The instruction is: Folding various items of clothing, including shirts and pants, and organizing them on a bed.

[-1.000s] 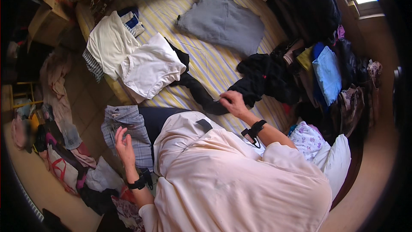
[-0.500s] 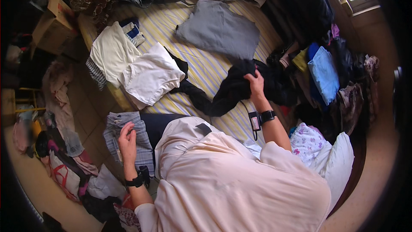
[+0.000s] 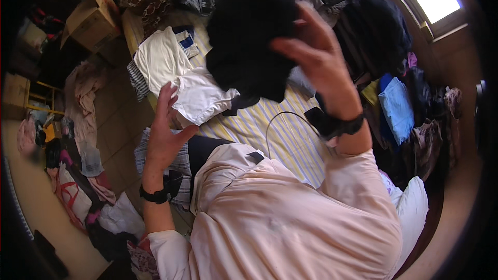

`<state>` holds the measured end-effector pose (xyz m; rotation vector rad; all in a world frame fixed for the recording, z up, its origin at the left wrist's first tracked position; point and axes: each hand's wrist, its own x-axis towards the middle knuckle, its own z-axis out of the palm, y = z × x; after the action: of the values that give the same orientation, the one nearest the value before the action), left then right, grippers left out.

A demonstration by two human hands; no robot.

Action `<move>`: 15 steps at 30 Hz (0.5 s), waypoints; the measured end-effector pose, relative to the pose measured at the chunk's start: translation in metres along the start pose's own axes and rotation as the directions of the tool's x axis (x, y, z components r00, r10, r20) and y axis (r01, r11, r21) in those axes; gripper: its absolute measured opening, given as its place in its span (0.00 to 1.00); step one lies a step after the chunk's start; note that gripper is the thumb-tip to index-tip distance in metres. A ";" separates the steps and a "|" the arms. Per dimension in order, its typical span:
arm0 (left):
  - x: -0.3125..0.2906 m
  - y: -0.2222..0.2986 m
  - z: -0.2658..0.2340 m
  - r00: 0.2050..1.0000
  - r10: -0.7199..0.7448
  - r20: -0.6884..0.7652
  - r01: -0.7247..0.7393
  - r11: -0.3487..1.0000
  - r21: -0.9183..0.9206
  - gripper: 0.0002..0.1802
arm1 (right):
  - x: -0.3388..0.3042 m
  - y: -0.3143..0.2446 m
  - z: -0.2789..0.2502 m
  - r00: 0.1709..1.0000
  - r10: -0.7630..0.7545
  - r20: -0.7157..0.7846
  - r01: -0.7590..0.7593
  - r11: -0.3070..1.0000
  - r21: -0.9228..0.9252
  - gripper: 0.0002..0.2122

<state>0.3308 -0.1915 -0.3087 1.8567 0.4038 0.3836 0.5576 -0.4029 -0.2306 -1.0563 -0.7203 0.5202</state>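
A black garment [image 3: 249,46] hangs high over the bed, lifted close to view, its shape smeared a little by motion. My right hand [image 3: 324,54] holds it by its right side; the exact grip is partly hidden. My left hand [image 3: 166,132] is in the air with nothing in it, fingers spread. Beyond that hand lies a white folded garment [image 3: 202,96] next to a cream one [image 3: 161,57]. Below it a grey plaid cloth [image 3: 179,166] shows in part by my lap. Most of a grey garment [image 3: 301,79] is covered from sight by the black one.
The striped yellow bedsheet [image 3: 290,135] spreads before me, a thin cable arching over it. Dark clothes [image 3: 371,31] and a folded light blue garment [image 3: 397,109] are heaped on the right. A cardboard box [image 3: 93,23] stands far left, clothing piles [image 3: 78,197] near left.
The black garment, earlier lying on the bed under my right hand, has been raised up and leftward by it. My left hand has risen and its fingers have spread.
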 end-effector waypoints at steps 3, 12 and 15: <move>0.002 0.003 0.013 0.998 0.054 0.039 -0.053 0.998 -0.045 0.41 | 0.001 0.033 0.067 0.952 -0.039 0.303 0.099 0.977 -0.187 0.28; -0.050 -0.076 -0.057 0.910 0.409 0.066 -0.363 0.710 0.604 0.28 | -0.062 0.117 0.028 0.956 0.269 0.119 -0.278 0.958 0.068 0.17; -0.040 -0.076 -0.047 0.942 0.336 0.012 -0.316 0.872 0.374 0.28 | -0.116 0.157 -0.077 0.963 -0.146 -0.228 -0.110 0.560 -0.821 0.24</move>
<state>0.2676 -0.1468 -0.3693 2.3009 0.2022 0.6214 0.5308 -0.4650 -0.4293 -1.9805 -0.7337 -0.0505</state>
